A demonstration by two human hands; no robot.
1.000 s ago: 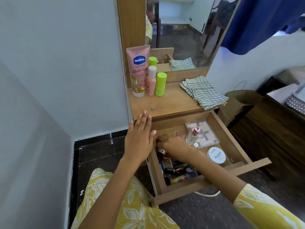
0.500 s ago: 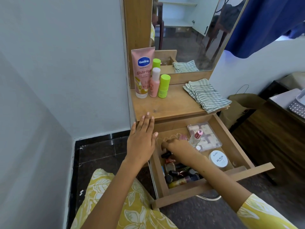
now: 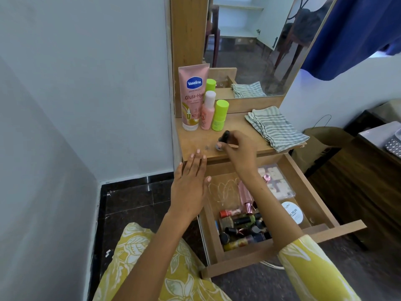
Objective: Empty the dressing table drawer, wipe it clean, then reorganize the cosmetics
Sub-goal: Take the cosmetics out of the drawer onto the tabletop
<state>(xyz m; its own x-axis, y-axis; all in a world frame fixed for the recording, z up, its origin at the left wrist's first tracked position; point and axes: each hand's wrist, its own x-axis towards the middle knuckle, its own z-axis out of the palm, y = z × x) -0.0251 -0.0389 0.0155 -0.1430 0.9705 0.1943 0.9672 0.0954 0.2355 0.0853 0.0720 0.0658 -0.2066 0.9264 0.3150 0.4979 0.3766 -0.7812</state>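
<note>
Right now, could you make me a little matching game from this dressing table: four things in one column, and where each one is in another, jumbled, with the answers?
Things:
1. Striped cloth
2. Vaseline tube
3. White-lidded jar
4. Small dark bottle

Places:
A. In the open drawer, near its right side
B. Pinched in the right hand over the tabletop
C. Standing at the back left of the tabletop
D. Lying at the right end of the tabletop, over its edge

Pairs: 1-D, 2-C, 3-A, 4-B
</note>
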